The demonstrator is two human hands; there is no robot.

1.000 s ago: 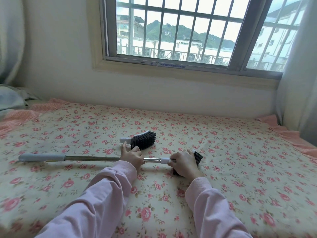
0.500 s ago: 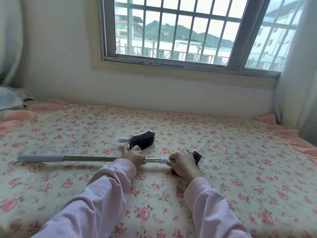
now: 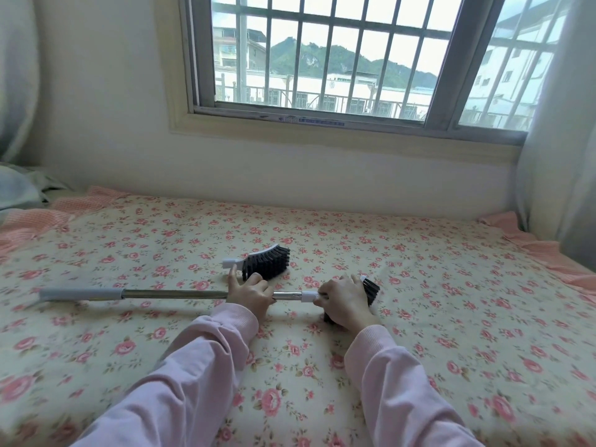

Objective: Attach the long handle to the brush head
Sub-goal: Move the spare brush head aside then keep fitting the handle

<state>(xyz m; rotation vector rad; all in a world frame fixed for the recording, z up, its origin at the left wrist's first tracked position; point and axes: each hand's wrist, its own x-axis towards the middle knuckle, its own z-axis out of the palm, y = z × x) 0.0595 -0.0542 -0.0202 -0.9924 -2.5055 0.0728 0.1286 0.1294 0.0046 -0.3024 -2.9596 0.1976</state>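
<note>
Left hand [image 3: 250, 293] is gripping the long handle [image 3: 174, 294], right hand [image 3: 345, 300] clasping the brush head [image 3: 372, 289] (best kept coaxial, pushed straight).

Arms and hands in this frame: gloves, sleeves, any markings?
The left hand and right hand are bare: no gloves, no rings or watch visible. The left sleeve and right sleeve are long, loose, pale pink, with ribbed cuffs. No markings.

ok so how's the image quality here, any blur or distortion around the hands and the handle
Head view: soft daylight from the window, sky blown out; the wide-angle lens bows its frame and the far edge of the floral sheet; the long handle smears toward its grey grip; left hand, right hand and brush head read fairly sharp.
</note>
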